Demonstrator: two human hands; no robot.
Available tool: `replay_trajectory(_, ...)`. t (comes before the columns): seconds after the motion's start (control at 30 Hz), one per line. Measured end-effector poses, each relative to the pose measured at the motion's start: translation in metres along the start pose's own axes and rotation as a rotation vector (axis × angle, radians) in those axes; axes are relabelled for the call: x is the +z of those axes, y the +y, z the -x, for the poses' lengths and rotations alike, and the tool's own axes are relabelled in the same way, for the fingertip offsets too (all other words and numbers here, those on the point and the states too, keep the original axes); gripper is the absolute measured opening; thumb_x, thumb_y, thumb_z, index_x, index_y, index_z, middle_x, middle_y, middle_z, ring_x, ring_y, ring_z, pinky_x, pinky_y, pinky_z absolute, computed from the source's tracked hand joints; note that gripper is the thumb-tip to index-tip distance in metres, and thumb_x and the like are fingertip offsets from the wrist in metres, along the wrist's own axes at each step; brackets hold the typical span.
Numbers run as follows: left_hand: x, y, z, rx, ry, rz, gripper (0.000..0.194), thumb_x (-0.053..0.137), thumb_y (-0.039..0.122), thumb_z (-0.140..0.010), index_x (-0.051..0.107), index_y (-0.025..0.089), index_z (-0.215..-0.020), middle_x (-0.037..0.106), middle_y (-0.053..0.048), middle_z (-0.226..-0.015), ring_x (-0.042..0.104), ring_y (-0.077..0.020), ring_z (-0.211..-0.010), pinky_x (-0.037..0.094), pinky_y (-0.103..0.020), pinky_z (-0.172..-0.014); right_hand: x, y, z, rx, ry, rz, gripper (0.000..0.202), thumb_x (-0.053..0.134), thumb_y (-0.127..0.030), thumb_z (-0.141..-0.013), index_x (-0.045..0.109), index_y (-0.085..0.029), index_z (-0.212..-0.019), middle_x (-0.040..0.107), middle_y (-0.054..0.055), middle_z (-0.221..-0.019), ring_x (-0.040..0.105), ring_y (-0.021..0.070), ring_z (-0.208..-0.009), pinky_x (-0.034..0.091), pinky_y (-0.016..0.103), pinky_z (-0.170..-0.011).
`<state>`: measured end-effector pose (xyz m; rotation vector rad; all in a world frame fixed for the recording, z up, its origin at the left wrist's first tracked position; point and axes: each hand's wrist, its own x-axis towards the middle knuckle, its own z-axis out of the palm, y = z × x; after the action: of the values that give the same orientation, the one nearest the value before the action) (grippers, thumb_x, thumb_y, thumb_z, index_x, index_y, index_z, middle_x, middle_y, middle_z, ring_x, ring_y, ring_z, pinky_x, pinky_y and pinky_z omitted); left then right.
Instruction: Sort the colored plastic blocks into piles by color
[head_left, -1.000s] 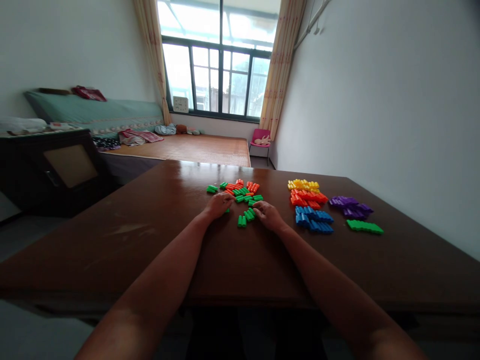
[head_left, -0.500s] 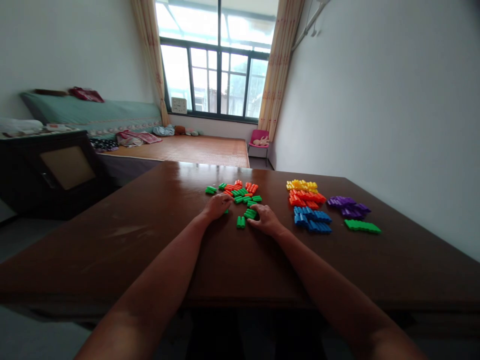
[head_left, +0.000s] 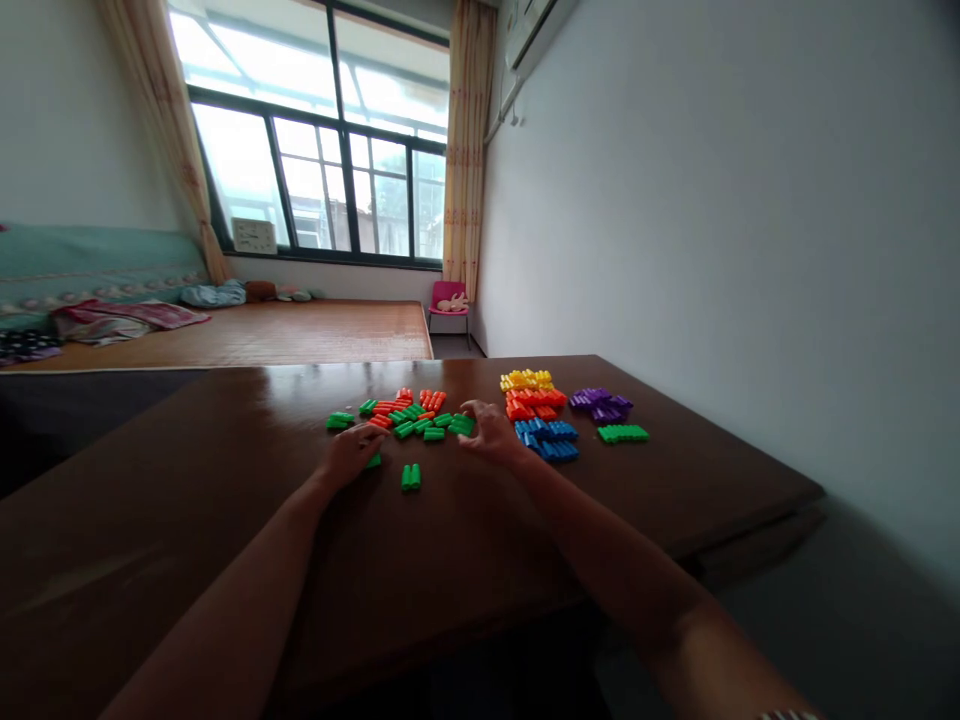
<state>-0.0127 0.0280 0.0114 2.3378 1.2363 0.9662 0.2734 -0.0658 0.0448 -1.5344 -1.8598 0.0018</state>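
Observation:
My left hand (head_left: 356, 452) rests low over the table with its fingers curled down on a green building block (head_left: 373, 461), which is mostly hidden beneath it. To the right, my right hand (head_left: 491, 432) has thumb and fingers around another green block (head_left: 462, 425), made of joined tube shapes, at the right edge of the loose pile. Between and beyond the hands lie several green blocks (head_left: 434, 434) and orange blocks (head_left: 391, 406), mixed together. One short green block (head_left: 411, 477) sits apart, nearer me.
Right of the pile are sorted groups: yellow blocks (head_left: 527, 380), orange-red blocks (head_left: 534, 403), blue blocks (head_left: 547, 438), purple blocks (head_left: 601, 404) and a green row (head_left: 622, 433). The brown table (head_left: 480, 560) has its right edge near the white wall. A bed (head_left: 330, 330) stands behind.
The view has turned right. My right hand has moved right and away from me along with a green block. My left hand has shifted slightly left and toward me.

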Motion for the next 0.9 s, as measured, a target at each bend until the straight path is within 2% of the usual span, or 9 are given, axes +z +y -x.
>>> replay_trajectory(0.13, -0.002, 0.002, 0.001, 0.002, -0.006, -0.019, 0.036, 0.048, 0.048, -0.078, 0.072, 0.024, -0.089, 0.074, -0.003, -0.1, 0.069, -0.0221, -0.085, 0.054, -0.03, -0.081, -0.076, 0.077, 0.005, 0.162, 0.191, 0.07, 0.047, 0.065, -0.034, -0.072, 0.055, -0.023, -0.116, 0.065, 0.007, -0.11, 0.061, 0.0239, -0.101, 0.049, 0.04, -0.089)
replay_trajectory(0.2, -0.002, 0.002, 0.001, 0.008, -0.013, -0.03, 0.036, 0.048, 0.049, -0.078, 0.072, 0.024, -0.089, 0.074, -0.003, -0.101, 0.069, -0.0223, -0.086, 0.053, -0.03, -0.082, -0.109, 0.123, 0.022, 0.393, 0.297, 0.15, 0.045, 0.066, -0.033, -0.071, 0.055, -0.021, -0.112, 0.067, 0.008, -0.105, 0.063, 0.0218, -0.097, 0.049, 0.036, -0.087)
replay_trajectory(0.27, -0.001, 0.002, 0.001, 0.014, -0.02, -0.041, 0.037, 0.048, 0.05, -0.078, 0.072, 0.024, -0.09, 0.074, -0.003, -0.101, 0.069, -0.0228, -0.087, 0.053, -0.031, -0.083, -0.13, 0.162, 0.047, 0.59, 0.395, 0.23, 0.044, 0.066, -0.033, -0.071, 0.055, -0.019, -0.111, 0.067, 0.009, -0.107, 0.063, 0.021, -0.096, 0.05, 0.033, -0.083)
replay_trajectory(0.33, 0.0, 0.0, 0.001, 0.015, -0.029, -0.055, 0.038, 0.047, 0.05, -0.078, 0.072, 0.024, -0.09, 0.074, -0.003, -0.1, 0.069, -0.0232, -0.088, 0.052, -0.031, -0.083, -0.138, 0.188, 0.071, 0.705, 0.436, 0.293, 0.044, 0.066, -0.036, -0.072, 0.055, -0.02, -0.112, 0.066, 0.009, -0.107, 0.063, 0.0204, -0.093, 0.05, 0.031, -0.079)
replay_trajectory(0.4, 0.001, -0.001, 0.002, 0.012, -0.035, -0.076, 0.039, 0.046, 0.051, -0.078, 0.072, 0.023, -0.091, 0.074, -0.004, -0.1, 0.069, -0.0234, -0.089, 0.052, -0.031, -0.083, -0.135, 0.196, 0.088, 0.756, 0.408, 0.363, 0.045, 0.066, -0.038, -0.072, 0.056, -0.02, -0.111, 0.066, 0.009, -0.107, 0.062, 0.0218, -0.094, 0.049, 0.032, -0.077)
replay_trajectory(0.47, 0.001, -0.001, 0.002, 0.011, -0.036, -0.097, 0.04, 0.045, 0.051, -0.078, 0.072, 0.024, -0.091, 0.074, -0.003, -0.102, 0.069, -0.0234, -0.09, 0.052, -0.031, -0.083, -0.127, 0.191, 0.094, 0.735, 0.356, 0.461, 0.045, 0.065, -0.039, -0.073, 0.057, -0.02, -0.113, 0.065, 0.01, -0.108, 0.06, 0.0248, -0.099, 0.047, 0.034, -0.078)
replay_trajectory(0.6, -0.001, 0.001, 0.003, -0.008, -0.044, -0.121, 0.042, 0.045, 0.052, -0.078, 0.072, 0.024, -0.093, 0.074, -0.003, -0.103, 0.069, -0.0228, -0.09, 0.051, -0.03, -0.083, -0.11, 0.165, 0.089, 0.596, 0.222, 0.638, 0.042, 0.06, -0.039, -0.079, 0.056, -0.02, -0.116, 0.063, 0.013, -0.113, 0.053, 0.0281, -0.108, 0.043, 0.038, -0.082)
replay_trajectory(0.73, -0.002, 0.002, 0.003, -0.007, -0.058, -0.115, 0.04, 0.046, 0.051, -0.079, 0.072, 0.024, -0.094, 0.073, -0.004, -0.105, 0.068, -0.0239, -0.092, 0.051, -0.033, -0.086, -0.105, 0.155, 0.086, 0.599, 0.087, 0.677, 0.038, 0.059, -0.039, -0.079, 0.059, -0.021, -0.112, 0.063, 0.013, -0.112, 0.052, 0.0291, -0.108, 0.042, 0.04, -0.082)
replay_trajectory(0.9, -0.001, 0.001, 0.004, -0.005, -0.068, -0.09, 0.04, 0.047, 0.051, -0.079, 0.072, 0.024, -0.096, 0.073, -0.004, -0.106, 0.068, -0.0248, -0.094, 0.051, -0.035, -0.087, -0.122, 0.176, 0.092, 0.68, 0.247, 0.66, 0.038, 0.058, -0.042, -0.08, 0.058, -0.021, -0.112, 0.064, 0.011, -0.11, 0.055, 0.0283, -0.105, 0.044, 0.039, -0.079)
